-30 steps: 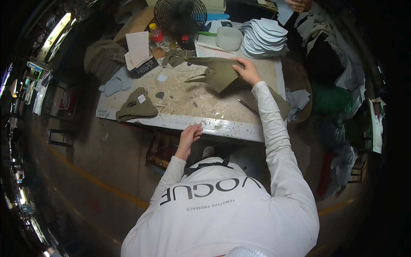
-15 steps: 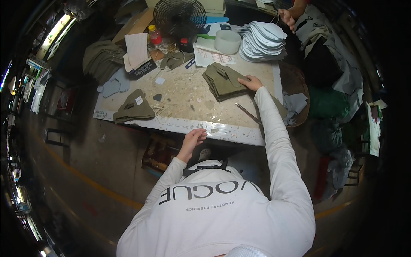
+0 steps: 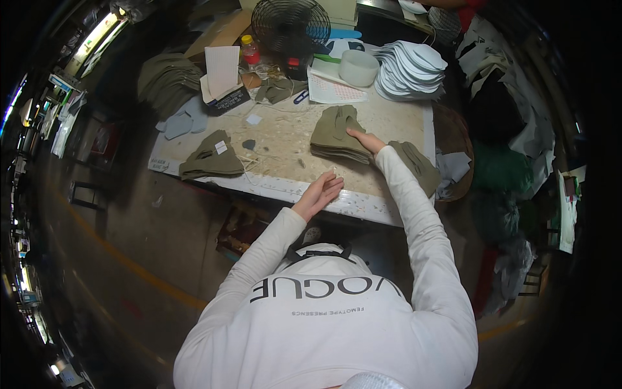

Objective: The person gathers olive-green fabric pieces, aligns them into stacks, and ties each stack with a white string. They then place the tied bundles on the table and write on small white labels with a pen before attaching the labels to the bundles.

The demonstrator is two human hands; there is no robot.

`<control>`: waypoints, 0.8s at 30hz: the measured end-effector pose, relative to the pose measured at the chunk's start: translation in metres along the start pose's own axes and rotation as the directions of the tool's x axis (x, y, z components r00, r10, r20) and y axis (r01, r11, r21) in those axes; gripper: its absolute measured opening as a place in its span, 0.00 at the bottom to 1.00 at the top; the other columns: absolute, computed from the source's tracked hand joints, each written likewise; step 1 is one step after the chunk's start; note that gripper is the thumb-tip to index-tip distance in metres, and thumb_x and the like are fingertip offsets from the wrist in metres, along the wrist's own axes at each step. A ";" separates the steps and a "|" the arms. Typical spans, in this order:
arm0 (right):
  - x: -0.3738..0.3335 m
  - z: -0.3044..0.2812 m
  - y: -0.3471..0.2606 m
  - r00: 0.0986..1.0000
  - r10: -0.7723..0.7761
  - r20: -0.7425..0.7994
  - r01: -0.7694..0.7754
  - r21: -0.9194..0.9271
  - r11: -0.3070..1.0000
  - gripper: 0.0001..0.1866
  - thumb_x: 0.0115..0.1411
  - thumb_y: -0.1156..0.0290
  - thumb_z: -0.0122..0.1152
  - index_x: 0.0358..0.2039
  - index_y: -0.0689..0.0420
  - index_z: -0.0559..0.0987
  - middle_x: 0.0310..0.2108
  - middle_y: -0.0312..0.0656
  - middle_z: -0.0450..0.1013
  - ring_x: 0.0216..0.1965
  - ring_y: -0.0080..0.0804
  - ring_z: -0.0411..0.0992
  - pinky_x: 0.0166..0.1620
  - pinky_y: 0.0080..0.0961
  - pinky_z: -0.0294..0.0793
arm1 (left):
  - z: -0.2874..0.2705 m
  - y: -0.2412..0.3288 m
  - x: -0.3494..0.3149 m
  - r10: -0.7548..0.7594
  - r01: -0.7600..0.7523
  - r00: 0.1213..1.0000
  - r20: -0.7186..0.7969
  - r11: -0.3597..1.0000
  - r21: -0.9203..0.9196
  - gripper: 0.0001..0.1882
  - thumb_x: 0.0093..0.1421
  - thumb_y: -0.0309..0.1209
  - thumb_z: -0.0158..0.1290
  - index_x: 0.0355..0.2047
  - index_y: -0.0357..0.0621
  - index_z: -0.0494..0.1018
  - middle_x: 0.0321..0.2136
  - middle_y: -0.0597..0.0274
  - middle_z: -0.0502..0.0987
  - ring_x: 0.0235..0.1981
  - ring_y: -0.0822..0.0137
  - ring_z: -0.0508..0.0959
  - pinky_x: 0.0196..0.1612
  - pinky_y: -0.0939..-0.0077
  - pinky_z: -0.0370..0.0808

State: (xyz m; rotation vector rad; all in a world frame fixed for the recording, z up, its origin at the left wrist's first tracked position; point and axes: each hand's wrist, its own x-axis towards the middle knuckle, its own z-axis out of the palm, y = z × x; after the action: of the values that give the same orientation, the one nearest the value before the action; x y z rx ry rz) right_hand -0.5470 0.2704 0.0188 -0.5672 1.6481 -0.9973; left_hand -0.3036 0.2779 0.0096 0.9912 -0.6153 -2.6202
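A stack of olive-green cut fabric pieces is in my right hand, the thumb on top and the other fingers hidden beneath its right end. The layers show along its near edge. My left hand is by the table's front edge, just short of the stack, with its fingers stretched out and nothing clearly held. More olive pieces lie at the table's right end, partly behind my right forearm. At the left front corner sits another olive stack with a small white paper label on it.
A black fan, a white roll and a pile of pale grey-white pieces stand at the back of the table. A box with cards is at back left. Beyond the right end are a basket and green sacks.
My right hand has drawn the olive stack nearer and a little left. My left hand has moved forward and right, its fingers straighter. The other person's hand at upper right has left its earlier place.
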 end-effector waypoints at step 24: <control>-0.022 0.207 0.015 0.596 -0.794 0.116 0.672 -0.614 0.415 0.24 0.51 0.54 0.65 0.43 0.58 0.77 0.36 0.47 0.70 0.42 0.46 0.68 0.43 0.32 0.69 | -0.054 0.147 -0.232 0.724 -0.797 0.583 -0.370 0.597 -0.088 0.25 0.56 0.41 0.49 0.48 0.34 0.69 0.45 0.52 0.75 0.43 0.56 0.76 0.47 0.65 0.73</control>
State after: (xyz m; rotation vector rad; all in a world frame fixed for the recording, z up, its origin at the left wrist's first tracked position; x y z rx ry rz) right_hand -0.3429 0.2285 0.0032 -1.8453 1.9214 -1.1366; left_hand -0.0836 0.2247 0.1737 0.7662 -0.4738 -1.6649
